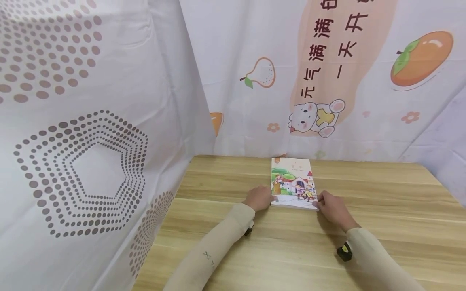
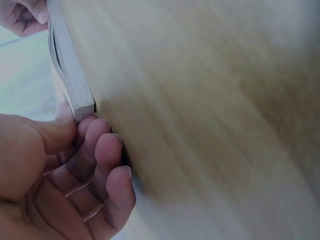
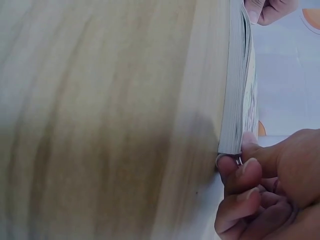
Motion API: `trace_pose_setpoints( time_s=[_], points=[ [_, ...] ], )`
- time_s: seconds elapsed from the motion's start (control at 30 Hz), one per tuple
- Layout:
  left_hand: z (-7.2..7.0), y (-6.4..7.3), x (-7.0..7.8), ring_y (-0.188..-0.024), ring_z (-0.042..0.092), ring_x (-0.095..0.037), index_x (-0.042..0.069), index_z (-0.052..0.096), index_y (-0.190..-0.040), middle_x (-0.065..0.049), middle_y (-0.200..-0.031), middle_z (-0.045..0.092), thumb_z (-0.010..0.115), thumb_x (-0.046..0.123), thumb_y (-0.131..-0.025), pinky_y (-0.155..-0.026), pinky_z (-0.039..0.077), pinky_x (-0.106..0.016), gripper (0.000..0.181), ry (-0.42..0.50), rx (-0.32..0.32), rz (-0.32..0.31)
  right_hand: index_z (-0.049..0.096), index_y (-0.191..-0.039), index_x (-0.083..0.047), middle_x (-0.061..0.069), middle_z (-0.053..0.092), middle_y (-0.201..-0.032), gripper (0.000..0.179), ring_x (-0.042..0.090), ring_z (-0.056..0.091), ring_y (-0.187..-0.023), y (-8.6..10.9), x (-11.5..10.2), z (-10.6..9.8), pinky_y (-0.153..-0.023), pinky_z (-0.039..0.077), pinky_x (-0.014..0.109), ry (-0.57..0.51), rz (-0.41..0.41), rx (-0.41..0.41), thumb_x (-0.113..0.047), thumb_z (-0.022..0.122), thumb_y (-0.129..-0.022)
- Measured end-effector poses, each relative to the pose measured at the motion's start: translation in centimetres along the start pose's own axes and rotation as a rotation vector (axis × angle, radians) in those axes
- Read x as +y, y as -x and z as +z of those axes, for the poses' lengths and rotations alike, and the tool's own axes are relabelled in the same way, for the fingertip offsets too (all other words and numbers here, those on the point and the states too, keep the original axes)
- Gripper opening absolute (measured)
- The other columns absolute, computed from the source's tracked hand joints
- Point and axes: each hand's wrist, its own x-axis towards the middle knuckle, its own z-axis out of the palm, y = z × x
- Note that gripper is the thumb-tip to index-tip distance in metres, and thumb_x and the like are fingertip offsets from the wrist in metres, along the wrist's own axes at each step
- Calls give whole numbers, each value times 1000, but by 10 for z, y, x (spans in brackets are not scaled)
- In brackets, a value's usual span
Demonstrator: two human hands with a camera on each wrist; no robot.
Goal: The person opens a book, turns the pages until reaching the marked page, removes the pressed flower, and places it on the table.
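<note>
We pinch the picture book [image 1: 293,182] at both near corners, left hand [image 1: 259,197] and right hand [image 1: 333,208] (thumbs on top); best lift evenly off the bench [image 1: 382,226]

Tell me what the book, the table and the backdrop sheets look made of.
Book: paper, seemingly a softcover with a printed, slightly glossy cover; the right wrist view shows a stack of thin page edges. Table: light wood or wood-look laminate, with matte grain streaks. Backdrop sheets: thin printed fabric or plastic sheeting, going by creases and folds.
</note>
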Motion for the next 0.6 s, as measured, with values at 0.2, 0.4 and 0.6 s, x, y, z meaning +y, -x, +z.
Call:
trace_pose_setpoints(
  time_s=[0.2,0.4,0.6],
  points=[
    [2,9,-7,-63,45,-12,8,73,-95,3,-70,54,68,37,-99,-58,43,-28,30,2,14,11,61,-97,6,11,66,-85,14,22,58,-75,2,-3,4,-66,49,36,-33,-43,5,-6,70,-95],
    [-2,24,-20,-58,40,-11,9,71,-89,4,-64,48,67,38,-100,-54,37,-26,30,-8,2,58,62,-96,4,7,62,-82,12,19,53,-72,6,-13,14,-61,44,30,-80,-75,-2,-5,70,-95],
    [-6,48,-29,-59,39,-10,11,70,-91,6,-65,46,67,39,-99,-53,36,-25,29,-62,-7,89,61,-97,0,4,60,-82,12,17,51,-71,19,-27,23,-61,43,29,-119,-43,-40,-8,70,-97]
  ],
)
